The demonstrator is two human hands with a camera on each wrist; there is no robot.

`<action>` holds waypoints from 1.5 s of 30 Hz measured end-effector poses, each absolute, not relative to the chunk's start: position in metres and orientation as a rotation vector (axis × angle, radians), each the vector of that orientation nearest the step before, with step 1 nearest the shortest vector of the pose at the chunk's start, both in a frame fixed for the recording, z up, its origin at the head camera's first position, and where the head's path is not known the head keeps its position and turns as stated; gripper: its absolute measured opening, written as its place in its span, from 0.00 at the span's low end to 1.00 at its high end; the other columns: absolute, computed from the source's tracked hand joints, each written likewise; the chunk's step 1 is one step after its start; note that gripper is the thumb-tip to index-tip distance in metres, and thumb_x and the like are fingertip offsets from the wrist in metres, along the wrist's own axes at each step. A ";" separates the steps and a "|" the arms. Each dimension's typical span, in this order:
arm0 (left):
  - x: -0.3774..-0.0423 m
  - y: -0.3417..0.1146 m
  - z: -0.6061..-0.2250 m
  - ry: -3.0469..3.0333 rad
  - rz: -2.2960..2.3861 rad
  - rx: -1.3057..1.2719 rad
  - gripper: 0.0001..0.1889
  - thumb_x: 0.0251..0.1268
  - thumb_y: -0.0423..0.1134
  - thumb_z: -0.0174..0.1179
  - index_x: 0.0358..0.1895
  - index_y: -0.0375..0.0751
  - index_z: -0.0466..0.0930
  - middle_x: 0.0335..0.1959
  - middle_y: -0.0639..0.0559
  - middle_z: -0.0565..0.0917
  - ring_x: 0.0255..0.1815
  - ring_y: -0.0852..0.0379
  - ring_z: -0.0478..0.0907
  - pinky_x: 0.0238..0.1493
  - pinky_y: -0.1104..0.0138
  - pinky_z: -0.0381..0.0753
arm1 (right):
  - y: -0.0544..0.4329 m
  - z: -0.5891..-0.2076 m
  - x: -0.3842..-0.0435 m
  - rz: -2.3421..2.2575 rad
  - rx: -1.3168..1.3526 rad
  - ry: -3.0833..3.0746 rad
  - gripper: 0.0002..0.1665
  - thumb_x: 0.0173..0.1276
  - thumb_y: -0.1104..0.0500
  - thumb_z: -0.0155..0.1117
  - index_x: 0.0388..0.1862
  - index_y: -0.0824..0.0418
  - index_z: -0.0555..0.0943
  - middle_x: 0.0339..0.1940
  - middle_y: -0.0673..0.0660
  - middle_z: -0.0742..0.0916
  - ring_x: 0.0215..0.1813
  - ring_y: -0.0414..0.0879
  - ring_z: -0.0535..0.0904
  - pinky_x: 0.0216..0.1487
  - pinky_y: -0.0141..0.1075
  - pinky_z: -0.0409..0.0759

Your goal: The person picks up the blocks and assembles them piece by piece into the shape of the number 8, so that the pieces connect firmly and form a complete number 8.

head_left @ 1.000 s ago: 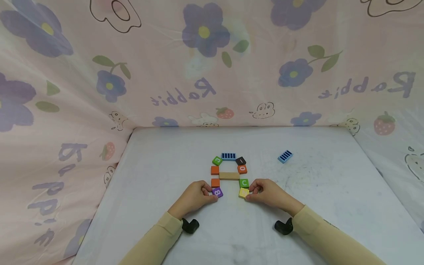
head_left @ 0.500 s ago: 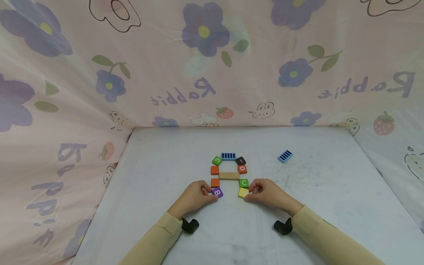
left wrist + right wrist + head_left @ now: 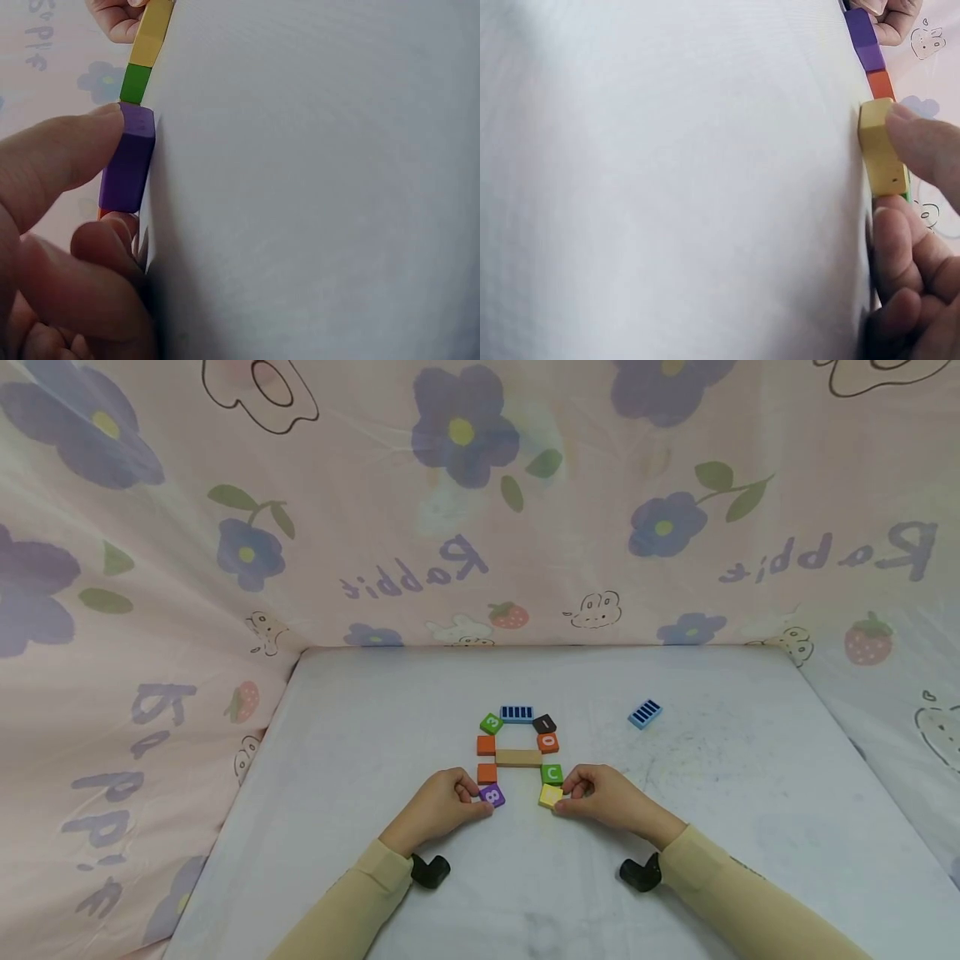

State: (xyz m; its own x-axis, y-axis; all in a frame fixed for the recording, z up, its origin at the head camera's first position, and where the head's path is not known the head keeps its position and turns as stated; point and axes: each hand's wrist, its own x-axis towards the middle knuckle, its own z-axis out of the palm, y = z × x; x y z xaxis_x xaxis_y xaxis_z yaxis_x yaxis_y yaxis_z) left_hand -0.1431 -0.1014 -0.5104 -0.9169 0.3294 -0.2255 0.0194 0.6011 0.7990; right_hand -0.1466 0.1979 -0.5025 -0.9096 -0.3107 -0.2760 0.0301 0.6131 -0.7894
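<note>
My left hand (image 3: 442, 806) pinches a purple block (image 3: 491, 796) marked 8 between thumb and fingers. In the left wrist view that purple block (image 3: 129, 169) lies on the white surface, thumb on one side and a fingertip at the other. My right hand (image 3: 611, 799) pinches a yellow block (image 3: 551, 797), its printed mark unclear; the right wrist view shows the yellow block (image 3: 885, 150) with the thumb on its near face. Just beyond the purple block is an orange block (image 3: 487, 773). A green block (image 3: 552, 774) marked C sits just beyond the yellow one.
A plain wooden strip (image 3: 518, 758) spans between the two columns. Farther back are another orange block (image 3: 486, 745), an orange 0 block (image 3: 548, 742), a green 3 block (image 3: 491, 723), a black block (image 3: 544, 723) and a blue barred block (image 3: 517, 715). A second blue block (image 3: 645, 714) lies apart, right.
The yellow block has shifted very slightly left under my right hand. My left hand and the purple block look unchanged.
</note>
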 end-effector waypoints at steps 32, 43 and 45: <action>-0.138 -0.096 -0.511 2.517 1.215 0.248 0.18 0.50 0.50 0.74 0.36 0.46 0.77 0.25 0.55 0.76 0.27 0.58 0.71 0.27 0.66 0.70 | 0.343 -0.499 -0.228 -1.152 -0.042 2.692 0.39 0.73 0.42 0.55 0.75 0.58 0.60 0.69 0.73 0.64 0.60 0.63 0.64 0.49 0.52 0.69; -0.141 -0.097 -0.512 2.531 1.196 0.271 0.18 0.51 0.51 0.73 0.36 0.47 0.77 0.24 0.55 0.75 0.26 0.58 0.71 0.27 0.66 0.70 | 0.348 -0.503 -0.231 -1.087 -0.092 2.709 0.36 0.73 0.43 0.56 0.70 0.62 0.65 0.66 0.71 0.68 0.55 0.59 0.67 0.50 0.51 0.67; -0.141 -0.097 -0.512 2.529 1.196 0.274 0.18 0.51 0.50 0.73 0.36 0.47 0.77 0.24 0.55 0.75 0.26 0.58 0.71 0.27 0.67 0.70 | 0.349 -0.503 -0.231 -1.082 -0.073 2.708 0.36 0.71 0.42 0.57 0.68 0.63 0.67 0.63 0.68 0.70 0.53 0.58 0.67 0.49 0.49 0.67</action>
